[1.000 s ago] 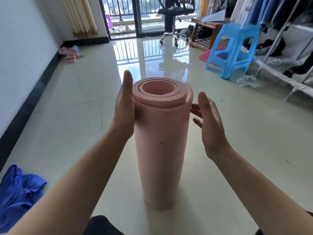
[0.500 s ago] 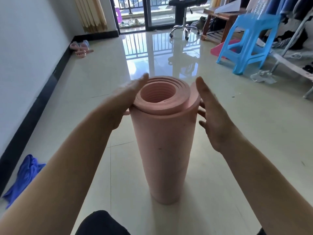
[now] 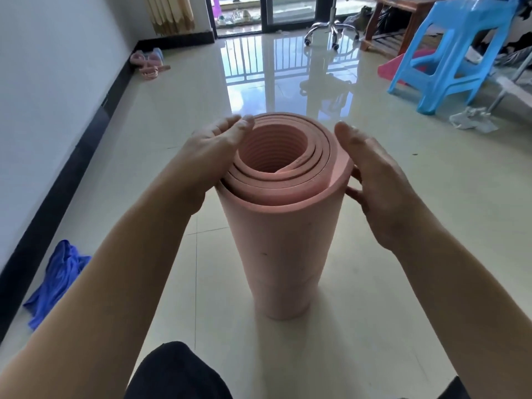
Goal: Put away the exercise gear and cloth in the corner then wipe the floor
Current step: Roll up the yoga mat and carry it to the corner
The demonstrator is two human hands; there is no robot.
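Rolled mat point(image 3: 283, 240) stands on end on the floor point(image 3: 403, 298), left hand point(image 3: 210, 156) at its 9 o'clock and right hand point(image 3: 377, 182) at 3 only pressing flat-fingered, so imo the loose coil could spring open or tip.

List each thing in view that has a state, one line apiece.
Pink foam exercise mat: rolled up, standing on end on the tiled floor, coils loose at the top.
Left hand: open, fingers resting on the mat's top rim.
Right hand: open, palm against the mat's right side.
Blue crumpled cloth: bunched on the floor by the white wall.
Blue plastic stool: upright.
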